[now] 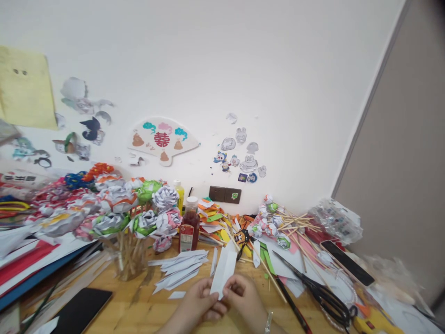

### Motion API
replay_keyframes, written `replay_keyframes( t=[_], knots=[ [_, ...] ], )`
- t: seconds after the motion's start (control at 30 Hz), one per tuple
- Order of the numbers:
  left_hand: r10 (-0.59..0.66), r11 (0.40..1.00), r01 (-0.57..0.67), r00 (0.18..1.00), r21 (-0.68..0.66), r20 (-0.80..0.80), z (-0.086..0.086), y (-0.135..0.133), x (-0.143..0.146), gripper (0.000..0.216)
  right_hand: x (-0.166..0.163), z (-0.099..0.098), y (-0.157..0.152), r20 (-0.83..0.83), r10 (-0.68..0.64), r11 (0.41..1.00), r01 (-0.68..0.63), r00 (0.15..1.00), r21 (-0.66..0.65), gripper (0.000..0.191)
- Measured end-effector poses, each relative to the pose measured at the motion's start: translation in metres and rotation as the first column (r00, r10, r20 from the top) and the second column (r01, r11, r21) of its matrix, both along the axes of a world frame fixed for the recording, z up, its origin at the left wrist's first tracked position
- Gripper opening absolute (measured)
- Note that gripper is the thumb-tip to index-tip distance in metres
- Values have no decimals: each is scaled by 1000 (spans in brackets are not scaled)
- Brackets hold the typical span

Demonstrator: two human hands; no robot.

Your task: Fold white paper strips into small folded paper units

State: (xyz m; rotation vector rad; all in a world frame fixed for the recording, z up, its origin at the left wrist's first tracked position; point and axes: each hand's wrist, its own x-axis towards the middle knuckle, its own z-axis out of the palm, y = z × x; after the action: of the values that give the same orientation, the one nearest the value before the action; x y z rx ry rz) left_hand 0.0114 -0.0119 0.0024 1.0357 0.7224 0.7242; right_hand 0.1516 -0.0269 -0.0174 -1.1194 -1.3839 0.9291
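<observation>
A folded strip of white paper (224, 269) stands up between my two hands at the front middle of the table. My left hand (201, 299) pinches its lower left edge with thumb and fingers. On the right side, my right hand (243, 294) grips the lower edge between thumb and bent forefinger. Just beyond my left hand lies a pile of folded white paper strips (182, 269). Black-handled scissors (320, 292) rest to the right, blades pointing away toward the paper.
Paper flowers on sticks (116, 218) fill a clear jar (127, 260) at left. A red-brown bottle (189, 225) stands at the back. More stick flowers (273, 222), a phone (347, 262) and a yellow tool (375, 317) lie at right. A black flat object (85, 308) sits front left.
</observation>
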Motion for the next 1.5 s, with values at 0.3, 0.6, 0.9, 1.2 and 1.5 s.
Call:
replay_keyframes(
  t=[0.3,0.6,0.9,1.2,1.5],
  knots=[
    [-32,997,36,998,70,-56,-4,-2,4,28,-1,6,-2,13,-71,997,71,997,-21,8],
    [-19,993,29,996,117,-88,-2,-5,5,33,-2,4,-4,61,-70,998,69,996,11,4],
    [11,988,7,994,156,-113,2,-8,7,29,-4,7,-8,116,-67,998,64,991,30,5],
    [15,987,6,992,162,-128,-1,-7,8,22,-3,9,-9,147,-85,996,81,985,33,8],
    [22,986,1,990,165,-137,3,-9,7,19,-3,7,-9,127,-60,997,54,990,52,10]
  ],
)
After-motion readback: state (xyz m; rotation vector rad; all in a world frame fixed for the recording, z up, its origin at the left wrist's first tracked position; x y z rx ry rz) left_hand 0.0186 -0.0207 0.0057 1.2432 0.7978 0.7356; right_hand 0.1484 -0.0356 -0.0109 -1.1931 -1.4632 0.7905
